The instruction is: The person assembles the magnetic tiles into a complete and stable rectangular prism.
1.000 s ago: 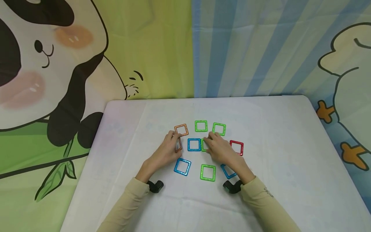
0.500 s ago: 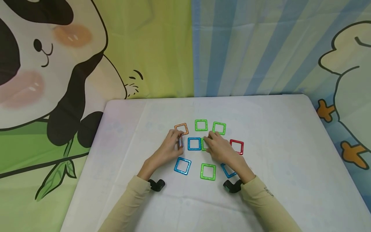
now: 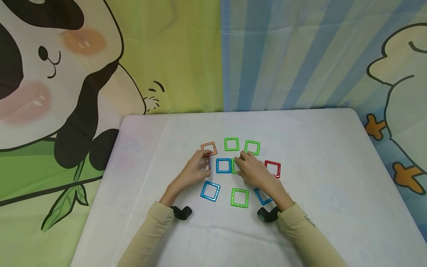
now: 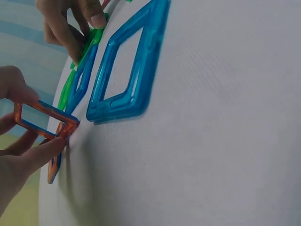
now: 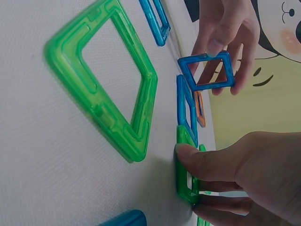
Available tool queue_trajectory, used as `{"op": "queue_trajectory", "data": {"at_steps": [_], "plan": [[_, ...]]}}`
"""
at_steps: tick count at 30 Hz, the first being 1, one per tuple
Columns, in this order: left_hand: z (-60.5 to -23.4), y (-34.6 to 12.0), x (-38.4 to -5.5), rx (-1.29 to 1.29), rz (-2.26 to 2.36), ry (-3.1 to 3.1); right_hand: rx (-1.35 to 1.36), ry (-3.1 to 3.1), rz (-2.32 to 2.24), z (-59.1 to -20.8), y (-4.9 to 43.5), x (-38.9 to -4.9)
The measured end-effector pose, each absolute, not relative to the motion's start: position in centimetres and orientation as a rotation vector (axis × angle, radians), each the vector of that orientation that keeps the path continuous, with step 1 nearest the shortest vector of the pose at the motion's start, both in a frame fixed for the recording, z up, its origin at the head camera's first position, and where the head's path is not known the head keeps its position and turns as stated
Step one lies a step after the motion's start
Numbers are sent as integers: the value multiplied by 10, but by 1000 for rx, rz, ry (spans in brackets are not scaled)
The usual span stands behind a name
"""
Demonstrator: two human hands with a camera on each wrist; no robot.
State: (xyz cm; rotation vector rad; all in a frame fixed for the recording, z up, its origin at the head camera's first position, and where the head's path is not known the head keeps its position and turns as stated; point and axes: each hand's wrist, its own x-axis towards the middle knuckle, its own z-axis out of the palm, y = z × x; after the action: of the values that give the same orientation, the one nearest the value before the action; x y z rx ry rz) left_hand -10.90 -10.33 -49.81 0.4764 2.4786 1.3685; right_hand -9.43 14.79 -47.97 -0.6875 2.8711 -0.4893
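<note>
My left hand pinches a square magnetic tile on edge between thumb and fingers. That tile looks orange with blue edges in the left wrist view and blue in the right wrist view; whether two are stacked I cannot tell. To its right lies a flat blue tile, edge to edge with a green tile. My right hand grips this green tile by its edges, thumb on the near side, partly covering it. An orange tile lies just behind the left fingers.
Two green tiles lie behind, a red tile at right. A blue tile, a green tile and another blue tile, partly under the right forearm, lie in front. A printed curtain hangs behind the white table.
The tile in my left hand has turned from showing its face to standing edge-on, and shifted slightly right. My right hand has stayed on the green tile.
</note>
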Motion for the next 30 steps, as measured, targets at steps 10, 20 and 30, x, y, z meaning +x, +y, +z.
{"op": "queue_trajectory", "data": {"at_steps": [10, 20, 30], "plan": [[-502, -98, -111, 481, 1429, 2401, -686, 2868, -488, -483, 148, -95], [-501, -93, -109, 450, 1450, 2381, -677, 2877, -489, -483, 149, -95], [-503, -90, -109, 456, 1461, 2361, -672, 2866, -494, -481, 150, -94]]}}
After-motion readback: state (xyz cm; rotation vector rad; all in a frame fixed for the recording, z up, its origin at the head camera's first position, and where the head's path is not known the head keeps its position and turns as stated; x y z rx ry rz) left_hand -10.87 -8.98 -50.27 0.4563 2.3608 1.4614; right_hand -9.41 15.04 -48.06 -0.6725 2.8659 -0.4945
